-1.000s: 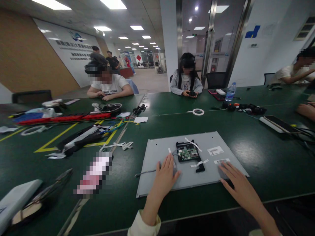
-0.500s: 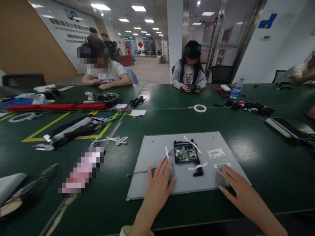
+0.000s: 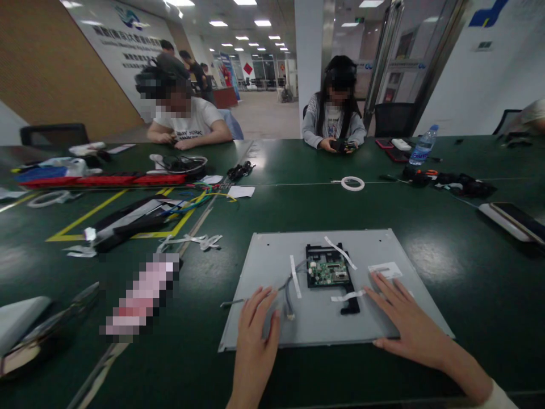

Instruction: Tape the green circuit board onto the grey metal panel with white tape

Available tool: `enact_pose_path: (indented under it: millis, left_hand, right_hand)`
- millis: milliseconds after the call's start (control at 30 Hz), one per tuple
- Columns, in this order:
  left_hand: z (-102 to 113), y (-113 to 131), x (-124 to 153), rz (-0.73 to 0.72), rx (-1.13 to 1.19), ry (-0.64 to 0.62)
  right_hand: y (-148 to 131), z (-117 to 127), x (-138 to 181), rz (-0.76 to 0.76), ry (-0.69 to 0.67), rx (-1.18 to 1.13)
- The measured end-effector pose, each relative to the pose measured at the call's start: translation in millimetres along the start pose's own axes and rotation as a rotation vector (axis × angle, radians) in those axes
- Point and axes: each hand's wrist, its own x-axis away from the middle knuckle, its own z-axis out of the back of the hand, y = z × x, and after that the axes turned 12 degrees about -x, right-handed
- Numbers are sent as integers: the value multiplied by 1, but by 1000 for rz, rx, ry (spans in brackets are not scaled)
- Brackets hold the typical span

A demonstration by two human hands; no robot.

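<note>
A flat grey metal panel (image 3: 272,250) lies on the green table in front of me. On it sits a green circuit board (image 3: 330,274) in a black plastic bracket (image 3: 351,307), with strips of white tape (image 3: 295,276) nearby. A grey cable (image 3: 288,301) runs from the board, its white plug end on the panel. My left hand (image 3: 258,324) is over the panel's near left part, fingers stretched, holding nothing. My right hand (image 3: 402,315) has its fingers spread over the right part, partly covering the white labels (image 3: 385,269). Whether the fingertips press on the panel I cannot tell.
Left of the panel lies a pinkish pixelated object (image 3: 142,292). Farther off are a black bundle (image 3: 131,224), red strips (image 3: 106,180), a white cable coil (image 3: 352,183), a water bottle (image 3: 423,146) and phones (image 3: 515,218). Two people sit across the table.
My left hand has drawn left and toward me, uncovering the cable's plug end. My right hand has shifted forward and slightly inward over the labels. The camera view has moved slightly.
</note>
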Motion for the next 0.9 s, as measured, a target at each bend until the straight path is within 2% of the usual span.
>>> enact_pose_path:
  millis: [233, 400, 500, 767, 900]
  left_hand:
    - [8, 0, 4, 205, 111, 41]
    - [8, 1, 5, 248, 165, -54]
    - [8, -1, 5, 214, 144, -83]
    - [3, -11, 8, 139, 49, -103]
    - [3, -12, 8, 154, 83, -144]
  right_hand:
    - [14, -11, 34, -102, 79, 97]
    - [39, -23, 61, -205, 203, 213]
    - [57, -30, 70, -280, 290, 286]
    - [90, -37, 62, -616, 435, 277]
    - [99, -30, 48, -608, 482, 237]
